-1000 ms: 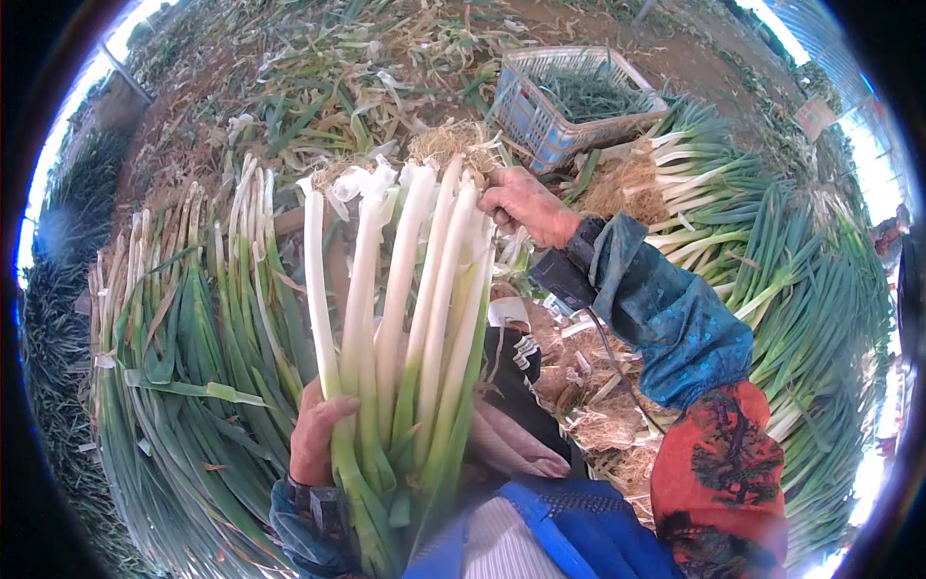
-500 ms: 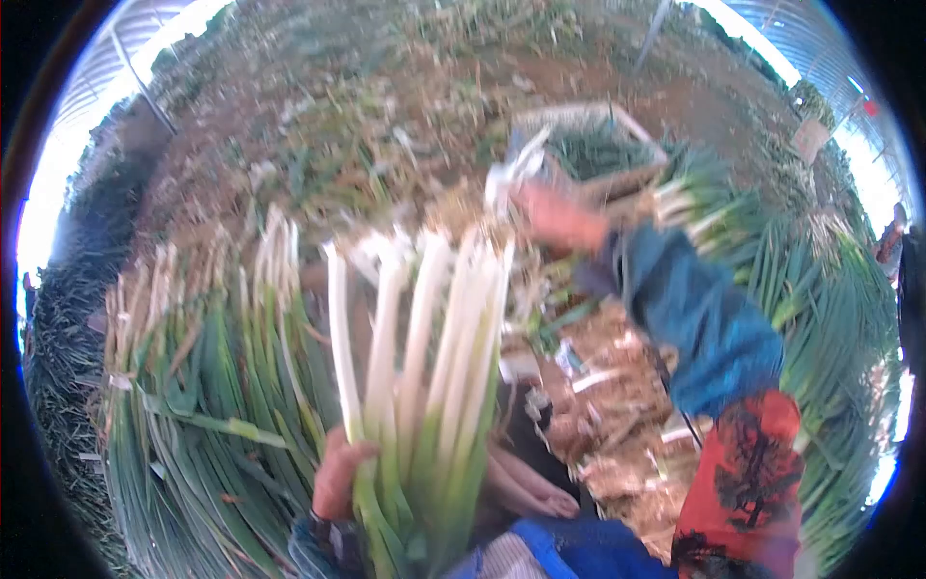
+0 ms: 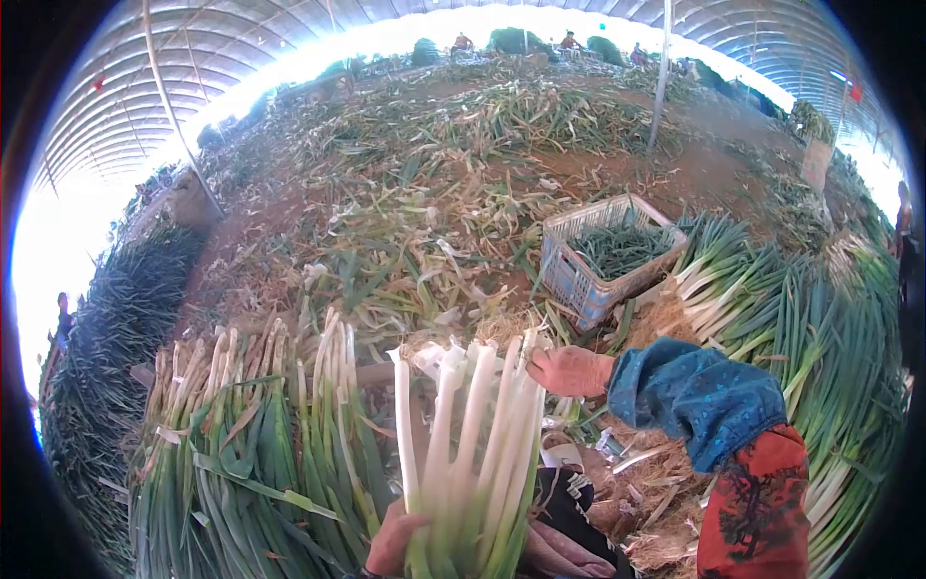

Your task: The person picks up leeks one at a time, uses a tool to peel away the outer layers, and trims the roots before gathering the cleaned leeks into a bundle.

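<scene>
A bunch of green onions [image 3: 473, 434], long white stalks upward with their root ends at the top, stands in front of me. My left hand [image 3: 394, 537] is closed around its lower green part. At the bunch's upper right, my right hand [image 3: 571, 371] has its fingers curled against the root end of the outermost stalk. The fingertips are partly hidden there, at a wisp of pale roots. Left of the bunch lies a row of other green onions [image 3: 251, 454], roots up and leaves toward me.
A plastic crate [image 3: 617, 280] holding green leaves stands beyond my right hand. More green onions [image 3: 820, 338] are piled along the right, and a dark green heap [image 3: 125, 338] lies at left. Peeled scraps [image 3: 415, 232] litter the ground. Metal posts [image 3: 662, 77] rise farther back; people sit in the distance.
My right hand has come back from beside the crate to the root ends of the bunch; the pale strip it held is no longer seen there. The view has tilted up.
</scene>
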`<state>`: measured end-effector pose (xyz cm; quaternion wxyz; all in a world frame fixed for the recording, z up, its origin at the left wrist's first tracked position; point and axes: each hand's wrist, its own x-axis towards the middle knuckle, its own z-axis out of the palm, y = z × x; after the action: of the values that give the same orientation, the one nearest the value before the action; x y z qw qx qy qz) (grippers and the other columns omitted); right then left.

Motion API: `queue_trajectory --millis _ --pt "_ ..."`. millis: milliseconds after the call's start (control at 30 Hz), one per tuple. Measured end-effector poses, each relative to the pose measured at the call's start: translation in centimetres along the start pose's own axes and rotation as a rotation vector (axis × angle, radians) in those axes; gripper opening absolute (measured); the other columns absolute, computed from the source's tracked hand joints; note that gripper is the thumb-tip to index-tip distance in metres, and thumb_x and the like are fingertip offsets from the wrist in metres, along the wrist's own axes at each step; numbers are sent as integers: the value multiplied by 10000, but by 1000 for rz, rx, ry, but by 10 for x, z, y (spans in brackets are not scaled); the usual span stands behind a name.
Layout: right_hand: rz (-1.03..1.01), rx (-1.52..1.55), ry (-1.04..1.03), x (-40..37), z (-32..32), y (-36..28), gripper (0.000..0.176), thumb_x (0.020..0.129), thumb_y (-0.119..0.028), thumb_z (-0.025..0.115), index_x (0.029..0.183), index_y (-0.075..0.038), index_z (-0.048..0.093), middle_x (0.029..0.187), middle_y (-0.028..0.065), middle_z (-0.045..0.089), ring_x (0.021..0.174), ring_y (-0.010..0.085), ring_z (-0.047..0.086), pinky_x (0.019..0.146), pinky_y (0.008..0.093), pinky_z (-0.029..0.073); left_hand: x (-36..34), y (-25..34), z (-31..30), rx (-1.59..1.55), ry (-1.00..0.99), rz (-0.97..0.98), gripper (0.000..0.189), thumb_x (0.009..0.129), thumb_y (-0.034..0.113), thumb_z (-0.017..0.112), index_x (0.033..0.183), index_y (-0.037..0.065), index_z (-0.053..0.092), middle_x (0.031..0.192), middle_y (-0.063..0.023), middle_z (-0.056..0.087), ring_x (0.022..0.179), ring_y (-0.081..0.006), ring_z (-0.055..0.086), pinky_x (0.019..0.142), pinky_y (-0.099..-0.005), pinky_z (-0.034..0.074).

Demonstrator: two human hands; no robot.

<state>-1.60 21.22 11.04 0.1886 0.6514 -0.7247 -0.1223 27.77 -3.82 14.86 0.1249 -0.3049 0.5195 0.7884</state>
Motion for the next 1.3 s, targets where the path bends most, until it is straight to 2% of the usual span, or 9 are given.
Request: queue_trajectory --millis 100,500,567,667,800,867,1000,1167,1300 --pt "-2 3 11 3 5 0 118 689 -115 554 737 -11 527 697 83 477 632 177 556 426 272 469 -3 0 4 44 104 25 502 734 120 598 1189 -54 479 1043 -152 566 899 -225 581 796 -332 493" --pt "98 -31 8 8 60 45 88 718 -128 545 751 -54 510 660 89 524 580 242 606 464 334 482 -6 2 4 52 94 23 542 747 160 602 1227 -45 455 1086 -139 551 941 -203 560 810 -310 476" --pt "576 73 -59 8 50 69 69 782 -123 535 777 -55 525 704 114 549 619 282 614 518 366 496 24 -29 -41 262 -85 157 536 742 163 601 1218 -45 467 1082 -136 558 942 -200 559 818 -308 471" --pt "727 152 6 12 32 72 113 829 -154 509 836 -49 548 727 106 583 691 289 628 540 398 499 11 -15 -25 237 -88 190 444 739 135 570 1143 -46 542 1016 -114 606 881 -189 582 777 -293 477" --pt "317 529 170 22 29 1 248 791 -218 573 918 -6 588 762 161 604 677 328 624 584 396 512 10 -5 -13 206 39 131 436 725 129 570 1126 -44 565 1003 -109 622 858 -182 592 749 -286 485" --pt "478 408 -282 24 44 19 219 803 -246 533 760 -40 593 745 156 607 714 333 621 629 431 501 9 -7 -12 22 -103 102 479 716 132 577 1156 -54 540 1020 -112 615 877 -183 587 767 -287 480" --pt "789 113 -84 26 30 88 244 808 -272 534 755 -42 595 762 171 615 767 329 627 635 437 487 21 -22 -25 46 -143 180 523 703 88 580 1198 -61 503 1026 -111 607 881 -193 585 798 -287 471" --pt "574 578 -40 87 -56 39 343 824 -393 580 831 -50 569 854 184 612 872 339 609 720 433 477 17 -18 -18 88 -115 158 527 700 82 588 1203 -50 507 1053 -95 595 925 -172 557 844 -282 437" --pt "439 562 -81 122 -27 4 324 830 -369 579 853 -46 595 770 177 614 787 332 625 676 437 487 10 -12 -10 218 -129 159 580 676 91 582 1231 -46 484 1071 -111 591 925 -183 567 839 -283 450"
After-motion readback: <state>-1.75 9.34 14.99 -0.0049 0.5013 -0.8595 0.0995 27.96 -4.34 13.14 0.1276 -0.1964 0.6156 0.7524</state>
